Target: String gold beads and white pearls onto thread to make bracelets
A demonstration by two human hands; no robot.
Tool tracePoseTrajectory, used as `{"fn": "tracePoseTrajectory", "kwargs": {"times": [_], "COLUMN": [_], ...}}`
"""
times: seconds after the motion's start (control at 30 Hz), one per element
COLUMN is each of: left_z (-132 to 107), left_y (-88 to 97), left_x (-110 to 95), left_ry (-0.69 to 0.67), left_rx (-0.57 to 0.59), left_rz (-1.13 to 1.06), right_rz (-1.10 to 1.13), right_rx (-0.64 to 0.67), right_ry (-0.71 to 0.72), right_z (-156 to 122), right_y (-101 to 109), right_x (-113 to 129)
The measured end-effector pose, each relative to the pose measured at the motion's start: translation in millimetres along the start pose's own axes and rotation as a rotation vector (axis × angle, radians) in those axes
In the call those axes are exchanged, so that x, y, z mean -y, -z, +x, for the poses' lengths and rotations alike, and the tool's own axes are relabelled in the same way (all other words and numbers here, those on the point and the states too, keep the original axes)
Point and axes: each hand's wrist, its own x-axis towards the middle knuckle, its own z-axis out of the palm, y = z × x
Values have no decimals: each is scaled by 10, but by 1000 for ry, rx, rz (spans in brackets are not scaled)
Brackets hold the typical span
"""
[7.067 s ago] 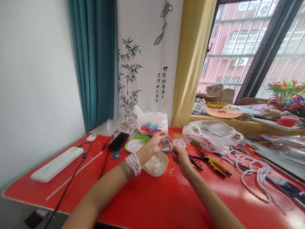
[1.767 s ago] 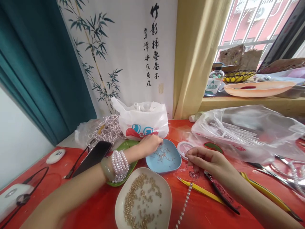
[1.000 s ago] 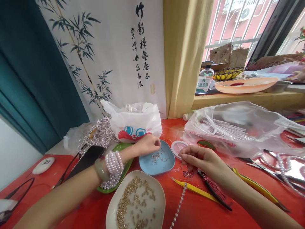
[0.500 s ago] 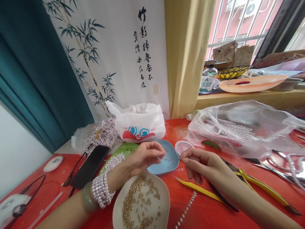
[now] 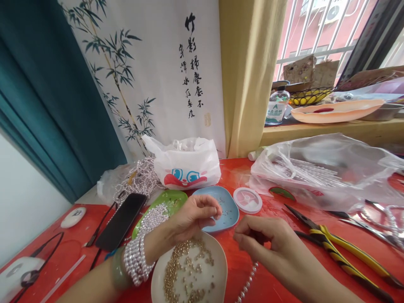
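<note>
My left hand (image 5: 195,214) is over the blue plate's near edge, thumb and fingertips pinched together; whatever sits between them is too small to make out. Several strands of pearly beads (image 5: 136,261) and a green bangle (image 5: 119,269) circle that wrist. To its right, my right hand (image 5: 268,240) is closed in a pinch, with a string of pearly beads (image 5: 248,283) hanging below it. Gold beads (image 5: 173,269) lie in a cream dish (image 5: 221,275) beneath my left hand. The blue plate (image 5: 232,206) holds small metal bits.
Yellow-and-black pliers (image 5: 334,248) and scissors (image 5: 362,225) lie at right. A green plate (image 5: 178,195) with pearly beads, a phone (image 5: 121,221) and a round lid (image 5: 248,200) are on the red table. Behind stand a white plastic bag (image 5: 189,166) and a clear bag (image 5: 318,168).
My right hand has come down and nearer, apart from my left hand, and now covers the yellow tool that lay there. The pliers show more fully. My left hand stays almost in place.
</note>
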Motion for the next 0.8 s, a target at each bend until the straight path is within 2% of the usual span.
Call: {"fn": "tracePoseTrajectory", "kwargs": {"times": [0.37,0.63,0.8], "left_z": [13,12,14], "left_y": [-20,-60,-62], "left_x": [38,35,26], "left_ry": [20,42,2], "left_rx": [40,-27,-30], "left_rz": [-40,-74,-78], "right_rz": [-1,19,22], "right_rx": [6,-4,10], "right_ry": [-23,-25,-32], "right_z": [14,46,32], "right_y": [-30,-52,-72], "right_x": [6,-23,-59]}}
